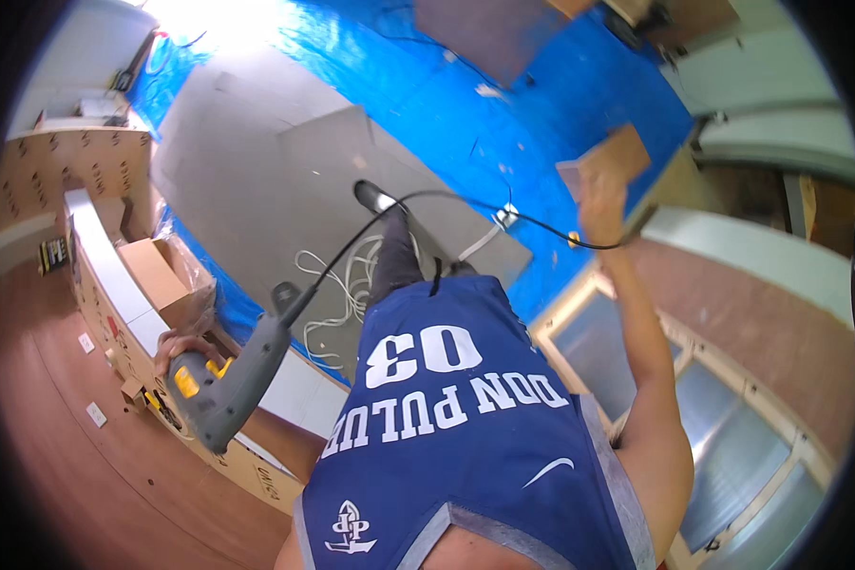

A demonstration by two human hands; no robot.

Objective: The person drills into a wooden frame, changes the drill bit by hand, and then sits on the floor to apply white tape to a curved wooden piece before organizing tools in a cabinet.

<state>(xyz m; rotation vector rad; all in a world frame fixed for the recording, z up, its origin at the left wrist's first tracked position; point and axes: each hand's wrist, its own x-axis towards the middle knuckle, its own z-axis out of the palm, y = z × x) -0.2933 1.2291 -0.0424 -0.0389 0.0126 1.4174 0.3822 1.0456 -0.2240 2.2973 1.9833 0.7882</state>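
My left hand [189, 350] grips a grey and yellow corded power tool [239, 377], held out at the left beside a curved wooden frame with a white top [125, 288]. Its exact kind cannot be told. The tool's black cord [442, 194] arches across in front of me to my right wrist. My right hand [602, 203], slightly blurred, is raised at the right and holds a small wooden board piece [623, 153] with a pale face turned left. The board is over a blue tarp [534, 135].
A grey sheet [256, 142] lies under my feet, with loose white cable [356, 285] and a white socket strip [506, 215] nearby. An open cardboard box [160, 274] stands left. A wooden frame with translucent panels [727, 427] is at right. A brown board [491, 35] lies ahead.
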